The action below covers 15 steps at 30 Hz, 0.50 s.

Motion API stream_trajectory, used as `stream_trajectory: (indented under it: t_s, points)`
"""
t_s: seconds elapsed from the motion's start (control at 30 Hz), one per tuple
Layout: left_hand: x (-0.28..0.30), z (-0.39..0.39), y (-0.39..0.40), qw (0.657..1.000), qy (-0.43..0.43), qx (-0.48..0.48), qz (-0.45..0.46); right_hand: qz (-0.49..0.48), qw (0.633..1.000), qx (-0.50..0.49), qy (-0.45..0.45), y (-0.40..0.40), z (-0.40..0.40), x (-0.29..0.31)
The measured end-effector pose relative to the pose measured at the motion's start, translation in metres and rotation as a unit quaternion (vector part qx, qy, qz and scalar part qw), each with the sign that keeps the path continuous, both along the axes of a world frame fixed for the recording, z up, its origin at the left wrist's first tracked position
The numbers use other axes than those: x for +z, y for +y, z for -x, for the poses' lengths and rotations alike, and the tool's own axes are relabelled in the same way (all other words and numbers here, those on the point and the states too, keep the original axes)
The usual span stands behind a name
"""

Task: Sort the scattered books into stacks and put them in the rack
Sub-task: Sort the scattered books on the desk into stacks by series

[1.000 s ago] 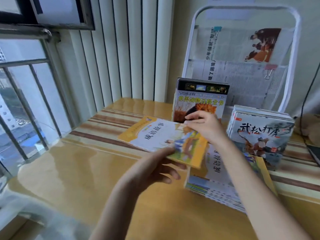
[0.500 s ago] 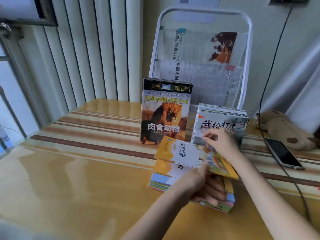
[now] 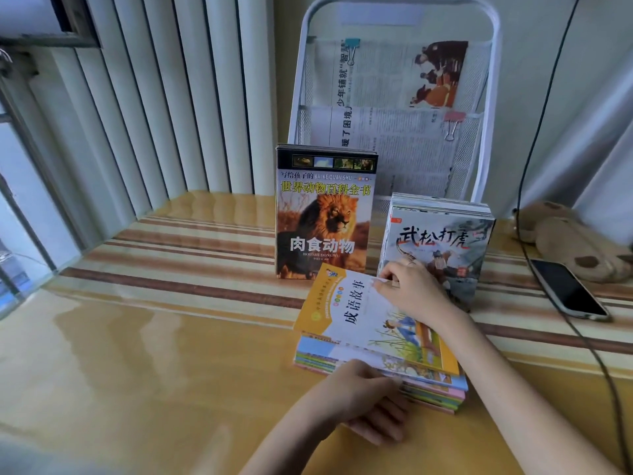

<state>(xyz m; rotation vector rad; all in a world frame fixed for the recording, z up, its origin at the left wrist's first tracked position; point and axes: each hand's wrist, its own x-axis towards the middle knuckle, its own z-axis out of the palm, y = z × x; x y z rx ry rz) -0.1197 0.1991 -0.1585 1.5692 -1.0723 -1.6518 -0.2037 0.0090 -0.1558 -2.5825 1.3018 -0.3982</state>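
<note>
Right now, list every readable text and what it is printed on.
Lion book: "世界动物百科全书", "肉食动物", "BAI KE QUAN SHU".
Tiger book: "武松打虎".
Top book of flat stack: "成语故事".
Newspaper in the white rack: "少年铺就", "暖了困境"; body print too small.

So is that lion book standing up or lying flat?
Standing up. The lion book stands on its bottom edge on the table, cover facing the camera.

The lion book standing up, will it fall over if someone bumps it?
Probably, yes. The lion book stands upright on its narrow bottom edge on the glossy table, so a nudge could tip or slide it. It looks like several thin books together, so they might fan apart.
</note>
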Motion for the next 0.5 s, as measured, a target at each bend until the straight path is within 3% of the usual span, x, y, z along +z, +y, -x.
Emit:
stream_trajectory:
  t_s: [0.1, 0.17, 0.3, 0.4, 0.43, 0.5]
  points:
    - [-0.001, -0.004, 0.006, 0.998, -0.029, 0.038, 0.028, 0.013, 1.0, 0.005, 0.016, 0.0, -0.001, -0.002]
    - [-0.008, -0.009, 0.011, 0.979, -0.141, 0.098, 0.11, -0.008, 1.0, 0.009, 0.003, 0.002, 0.0, -0.001]
    - [-0.021, -0.026, 0.023, 0.844, -0.431, 0.195, 0.254, -0.084, 0.996, 0.007, 0.015, 0.013, 0.005, 0.004]
    - [-0.028, -0.041, 0.026, 0.739, -0.516, 0.246, 0.357, -0.116, 0.992, 0.002, 0.054, 0.016, 0.004, 0.013]
    - [-0.03, -0.045, 0.025, 0.724, -0.522, 0.257, 0.37, -0.122, 0.99, -0.001, 0.071, 0.016, 0.003, 0.015]
    - [-0.031, -0.052, 0.019, 0.741, -0.518, 0.255, 0.342, -0.127, 0.986, -0.008, 0.107, 0.017, -0.002, 0.02]
